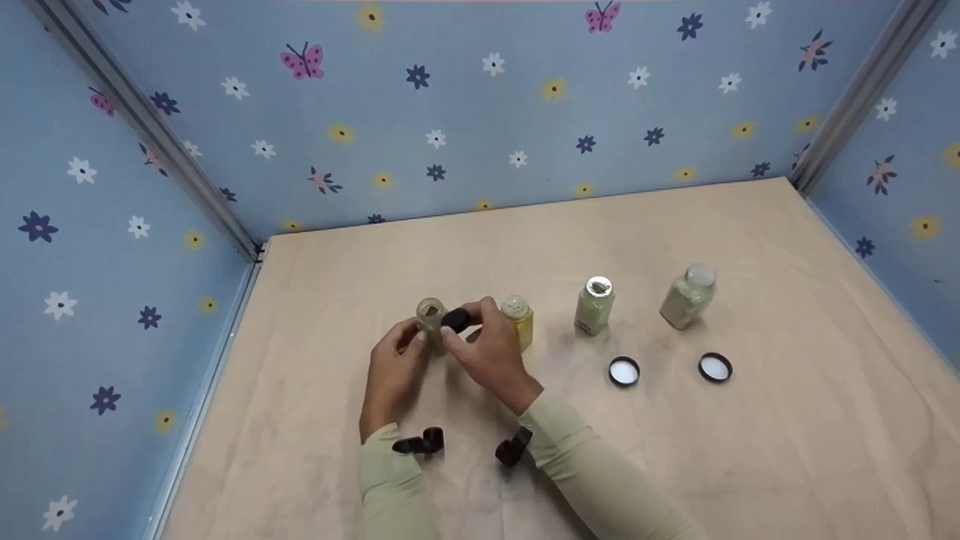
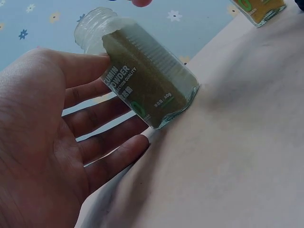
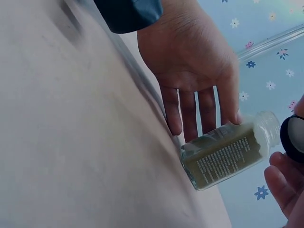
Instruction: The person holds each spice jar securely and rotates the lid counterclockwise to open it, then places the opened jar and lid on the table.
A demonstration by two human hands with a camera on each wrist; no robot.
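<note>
Head view: left hand [image 1: 391, 367] steadying open brown jar [image 1: 430, 315] on table [image 1: 787, 450], right hand [image 1: 487, 349] pinching black cap [image 1: 455, 321] just beside jar's mouth.

Left wrist: fingers [image 2: 102, 118] straight, resting against jar.

Right wrist: cap near mouth. Capping step; probably needs lining up, then twisting.

Blue walls [image 1: 480, 127] printed with flowers and butterflies enclose a beige tabletop [image 1: 787, 450] on three sides.
</note>
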